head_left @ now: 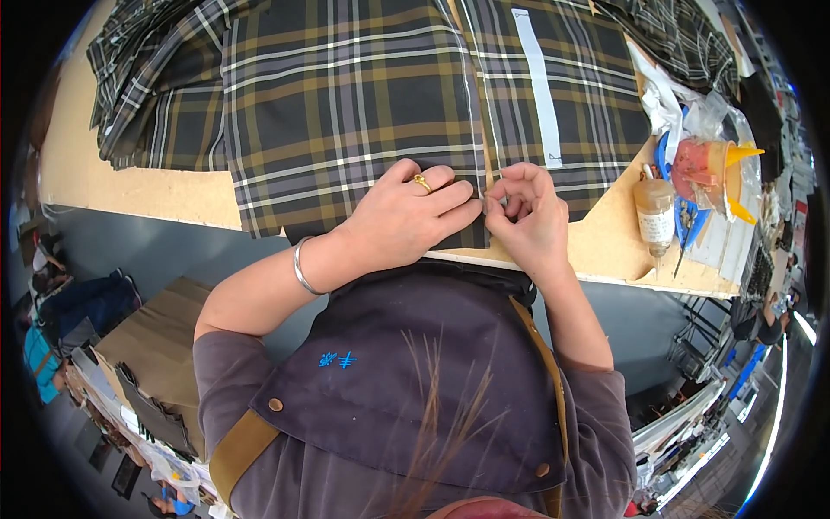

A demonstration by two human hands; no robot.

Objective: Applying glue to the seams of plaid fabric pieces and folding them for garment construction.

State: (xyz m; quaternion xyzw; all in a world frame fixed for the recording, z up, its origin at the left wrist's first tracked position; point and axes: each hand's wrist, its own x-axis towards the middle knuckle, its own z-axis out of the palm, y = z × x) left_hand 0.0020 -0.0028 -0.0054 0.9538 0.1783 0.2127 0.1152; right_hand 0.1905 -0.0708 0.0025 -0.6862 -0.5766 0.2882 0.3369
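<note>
The left hand (406, 216) lies flat and palm down on the plaid fabric (346, 104), fingers extended and close together, fingertips at the fabric's vertical seam edge. It wears a gold ring (421, 182) on one finger and a silver bangle (303, 268) on the wrist. The right hand (527, 216) is curled narrow, thumb and fingertips pinched on the same fabric edge, just beside the left fingertips. Whether a small tool sits inside the pinch cannot be determined.

The plaid fabric, dark grey with tan and white lines, covers most of the wooden worktable (138, 190) and overhangs its near edge at the hands. A long white strip (538, 86) lies on the fabric, far from the right hand and running away from the person. More plaid pieces are bunched at the far left.

On the right part of the table stand a small clear bottle (654, 216) with a pale label and a pink-filled container with a yellow nozzle (713, 169), beside clear plastic bags (670, 104).

The person wears a dark apron (415, 372) with tan straps. Below the table on the left sit a brown cardboard box (160, 342) and stacked goods.
</note>
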